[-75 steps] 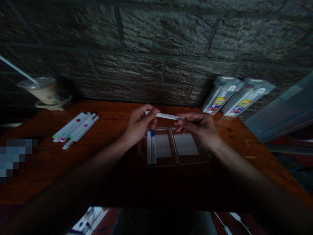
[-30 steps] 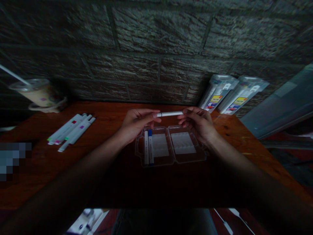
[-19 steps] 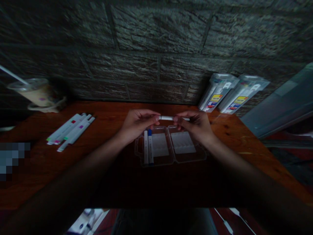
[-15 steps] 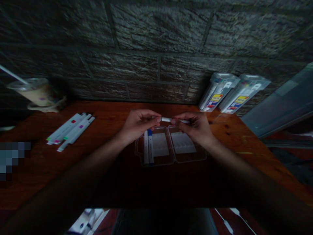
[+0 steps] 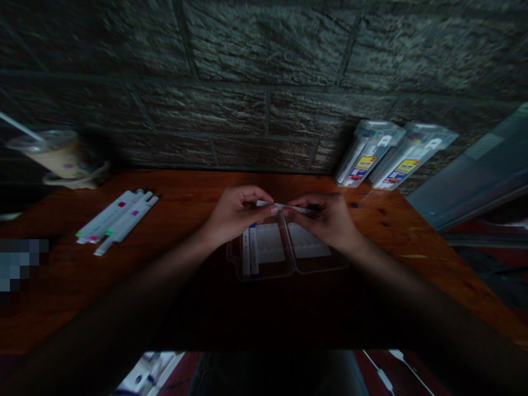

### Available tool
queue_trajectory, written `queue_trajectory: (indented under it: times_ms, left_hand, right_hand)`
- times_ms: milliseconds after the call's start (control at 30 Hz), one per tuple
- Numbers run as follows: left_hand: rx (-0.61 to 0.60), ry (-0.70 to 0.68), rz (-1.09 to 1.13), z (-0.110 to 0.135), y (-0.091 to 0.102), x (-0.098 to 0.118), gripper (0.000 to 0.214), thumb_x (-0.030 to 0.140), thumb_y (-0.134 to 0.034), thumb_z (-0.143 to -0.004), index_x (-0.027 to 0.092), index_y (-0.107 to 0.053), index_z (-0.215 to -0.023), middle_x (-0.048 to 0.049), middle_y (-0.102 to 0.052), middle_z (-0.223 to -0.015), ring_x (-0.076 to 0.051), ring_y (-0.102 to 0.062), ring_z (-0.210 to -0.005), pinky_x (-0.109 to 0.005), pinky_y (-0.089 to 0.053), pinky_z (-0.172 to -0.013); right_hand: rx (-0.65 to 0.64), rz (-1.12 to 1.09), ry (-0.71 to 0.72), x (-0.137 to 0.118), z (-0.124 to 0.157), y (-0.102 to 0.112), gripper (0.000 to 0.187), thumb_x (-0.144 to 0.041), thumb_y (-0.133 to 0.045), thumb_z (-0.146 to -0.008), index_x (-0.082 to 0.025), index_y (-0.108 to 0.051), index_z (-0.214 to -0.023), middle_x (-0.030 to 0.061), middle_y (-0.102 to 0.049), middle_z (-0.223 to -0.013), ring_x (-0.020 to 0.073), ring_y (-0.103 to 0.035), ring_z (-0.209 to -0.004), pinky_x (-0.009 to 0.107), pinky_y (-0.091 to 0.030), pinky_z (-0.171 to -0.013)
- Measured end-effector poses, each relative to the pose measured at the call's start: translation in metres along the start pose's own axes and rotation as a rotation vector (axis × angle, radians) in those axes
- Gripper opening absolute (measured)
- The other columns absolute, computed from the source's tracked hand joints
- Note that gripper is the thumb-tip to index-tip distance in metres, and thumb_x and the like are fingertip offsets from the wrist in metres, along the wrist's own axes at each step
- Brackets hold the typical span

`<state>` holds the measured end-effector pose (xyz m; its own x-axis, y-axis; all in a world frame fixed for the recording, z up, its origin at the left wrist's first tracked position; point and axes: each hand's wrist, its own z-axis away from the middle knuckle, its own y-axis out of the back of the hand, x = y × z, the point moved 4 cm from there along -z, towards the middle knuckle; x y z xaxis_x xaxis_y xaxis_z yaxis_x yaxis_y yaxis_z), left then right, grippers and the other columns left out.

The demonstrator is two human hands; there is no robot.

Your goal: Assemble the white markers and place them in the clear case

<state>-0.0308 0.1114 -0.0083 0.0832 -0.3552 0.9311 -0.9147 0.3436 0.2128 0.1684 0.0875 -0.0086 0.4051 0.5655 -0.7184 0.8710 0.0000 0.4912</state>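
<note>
A slim white marker [image 5: 284,206] lies level between my two hands, above the back of an open clear plastic case [image 5: 292,270]. My left hand [image 5: 231,213] pinches its left part between thumb and fingertips. My right hand [image 5: 328,217] grips the right part, thumb in front and fingers curled behind. In the left half of the case, two white markers [image 5: 249,252] with blue ends lie side by side. White ridged holders [image 5: 270,243] sit in both halves.
Several white markers [image 5: 117,220] with coloured marks lie at the left of the wooden table [image 5: 190,184]. A drink cup with a straw [image 5: 58,154] stands in a holder behind them. Two filled plastic marker cases [image 5: 367,154] lean on the stone wall [image 5: 231,115].
The marker has shifted left and turned, with its left end now showing past my left fingertips and dark print visible on it. My hands have come slightly closer together.
</note>
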Motion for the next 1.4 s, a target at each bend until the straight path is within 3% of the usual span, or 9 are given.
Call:
queue_trajectory:
  times_ms: [267,500,867,1200,1400]
  left_hand:
    - [-0.093,-0.035,-0.034,0.002,-0.004,-0.004,0.016,0.031,-0.078,-0.087,0.018,-0.082,-0.096,-0.0059,-0.08,-0.08,-0.013,-0.069,-0.06,-0.022,-0.053,-0.055]
    - [-0.128,-0.044,-0.026,0.003,-0.005,-0.001,0.017,0.027,-0.074,-0.089,0.017,-0.082,-0.1,-0.0062,-0.081,-0.083,-0.013,-0.07,-0.06,-0.022,-0.054,-0.056]
    - [-0.059,-0.096,-0.028,0.001,-0.002,0.001,0.014,0.027,-0.082,-0.083,0.016,-0.079,-0.09,-0.0056,-0.079,-0.082,-0.013,-0.068,-0.065,-0.02,-0.05,-0.055]
    - [-0.024,-0.028,0.022,-0.001,0.003,-0.003,0.022,0.031,-0.08,-0.086,0.014,-0.08,-0.1,-0.0043,-0.078,-0.08,-0.01,-0.065,-0.058,-0.019,-0.051,-0.054]
    - [0.054,0.011,0.117,-0.004,0.008,-0.009,0.02,0.029,-0.078,-0.088,0.015,-0.078,-0.101,-0.0028,-0.075,-0.079,-0.008,-0.063,-0.054,-0.019,-0.051,-0.052]
  right_hand:
    - [0.02,0.056,0.006,-0.001,-0.001,0.0,0.025,-0.05,-0.082,-0.085,-0.025,-0.083,-0.088,0.0031,-0.083,-0.084,0.02,-0.074,-0.069,0.032,-0.056,-0.063]
    - [0.032,0.045,0.016,0.001,0.0,0.001,0.02,-0.044,-0.085,-0.083,-0.025,-0.083,-0.091,0.003,-0.083,-0.085,0.0207,-0.075,-0.07,0.033,-0.055,-0.064]
    - [0.07,-0.097,-0.027,-0.003,-0.002,0.001,0.019,-0.04,-0.089,-0.079,-0.024,-0.081,-0.085,0.0023,-0.081,-0.081,0.0191,-0.073,-0.07,0.032,-0.057,-0.067]
    - [0.105,-0.221,-0.079,0.002,-0.007,0.004,0.02,-0.038,-0.091,-0.076,-0.022,-0.082,-0.084,0.0027,-0.082,-0.079,0.0169,-0.074,-0.067,0.028,-0.058,-0.064]
    - [0.108,-0.322,-0.177,0.003,-0.008,0.006,0.014,-0.036,-0.087,-0.081,-0.025,-0.085,-0.09,0.0015,-0.081,-0.076,0.0132,-0.068,-0.057,0.025,-0.052,-0.051]
